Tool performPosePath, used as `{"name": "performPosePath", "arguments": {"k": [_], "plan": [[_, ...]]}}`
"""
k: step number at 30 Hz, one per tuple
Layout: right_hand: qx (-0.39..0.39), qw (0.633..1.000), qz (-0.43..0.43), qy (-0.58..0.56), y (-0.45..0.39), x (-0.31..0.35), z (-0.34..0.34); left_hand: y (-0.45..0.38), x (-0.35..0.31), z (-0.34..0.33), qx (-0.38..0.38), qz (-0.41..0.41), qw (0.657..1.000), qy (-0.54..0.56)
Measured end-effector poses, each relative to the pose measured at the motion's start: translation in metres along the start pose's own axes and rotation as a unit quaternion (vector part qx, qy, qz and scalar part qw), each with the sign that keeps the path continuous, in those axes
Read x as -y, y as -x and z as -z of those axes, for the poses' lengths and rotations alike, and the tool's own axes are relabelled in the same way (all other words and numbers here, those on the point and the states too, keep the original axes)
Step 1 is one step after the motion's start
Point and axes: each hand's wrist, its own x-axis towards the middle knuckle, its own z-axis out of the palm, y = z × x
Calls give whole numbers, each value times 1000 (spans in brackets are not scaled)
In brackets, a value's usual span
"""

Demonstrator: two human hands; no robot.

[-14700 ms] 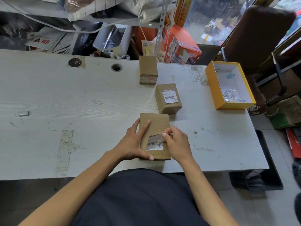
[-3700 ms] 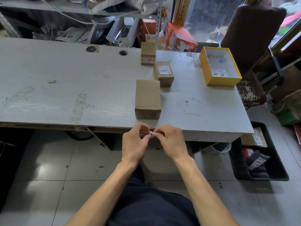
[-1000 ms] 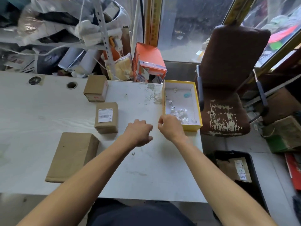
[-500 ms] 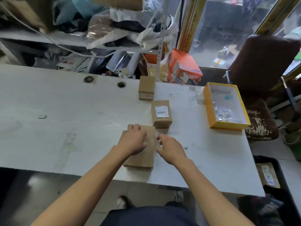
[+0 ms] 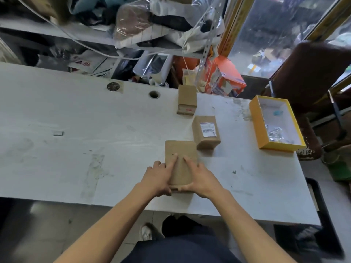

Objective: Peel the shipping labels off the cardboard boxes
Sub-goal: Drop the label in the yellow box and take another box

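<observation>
Both hands clasp the near end of a plain brown rectangular cardboard box [image 5: 180, 160] lying flat on the worn white wooden surface [image 5: 76, 149]: the left hand [image 5: 158, 178] curls round its left edge with the forefinger stretched along the top, the right hand [image 5: 202, 180] wraps the right edge, thumb under the near end, so each grip pinches the box. Its top face shows bare cardboard. Just beside it at one o'clock sits a smaller brown cardboard box [image 5: 206, 132] bearing a white barcoded shipping label [image 5: 207, 129] on top. Farther off at twelve o'clock stands a third small brown box [image 5: 187, 99] with a red-marked strip on its near face. At two o'clock lies an open yellow-walled tray [image 5: 255, 122] holding crumpled white scraps [image 5: 274, 132].
</observation>
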Motion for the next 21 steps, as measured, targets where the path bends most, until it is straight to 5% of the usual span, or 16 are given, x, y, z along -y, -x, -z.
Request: {"name": "performPosePath", "arguments": {"k": [11, 21], "plan": [[-9, 997, 77, 17, -126, 72, 64, -66, 83, 89, -78, 80, 993, 45], [-39, 998, 43, 31, -243, 104, 112, -163, 136, 175, -39, 72, 996, 42]]}}
